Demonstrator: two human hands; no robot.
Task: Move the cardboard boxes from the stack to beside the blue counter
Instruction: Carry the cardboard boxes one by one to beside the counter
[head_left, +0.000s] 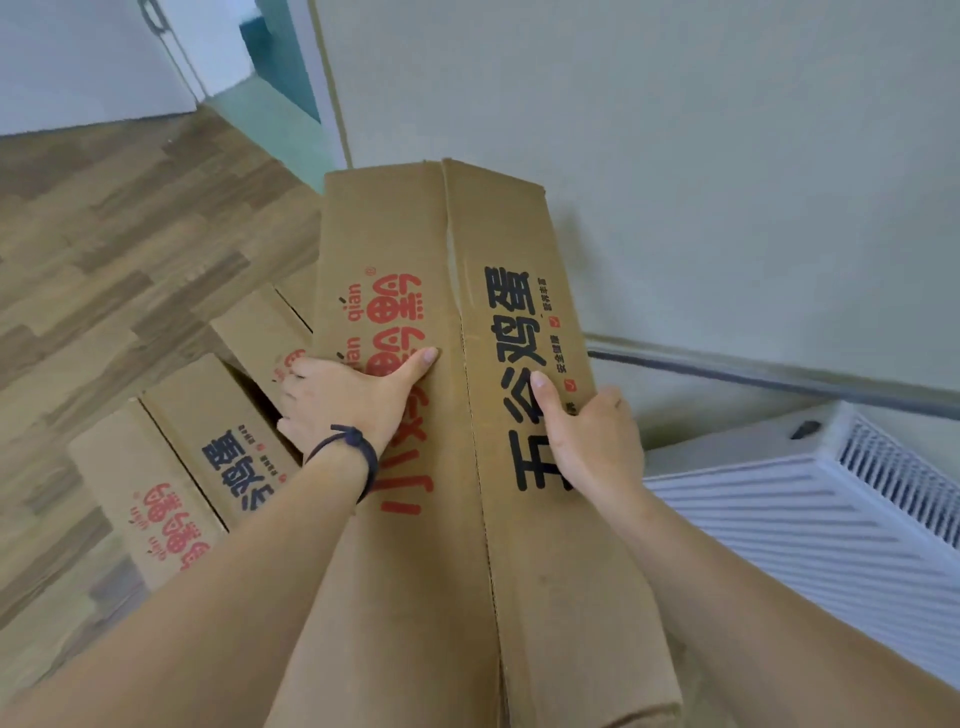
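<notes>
A long brown cardboard box (457, 260) with red and black printed characters fills the middle of the view, its closed top flaps facing me. My left hand (348, 400), with a dark cord on its wrist, grips the box's left edge, thumb lying on the top. My right hand (592, 436) grips the right edge, thumb on the black lettering. Below and to the left, more boxes of the same print (171, 467) stand on the floor, one with its flaps open (260, 332). No blue counter is in sight.
A wood-pattern floor (114, 249) spreads to the left. A pale wall (675, 156) stands right behind the box. A white ribbed radiator (810, 509) sits low at the right, with a dark pipe (753, 379) along the wall. A doorway (270, 62) opens at the top left.
</notes>
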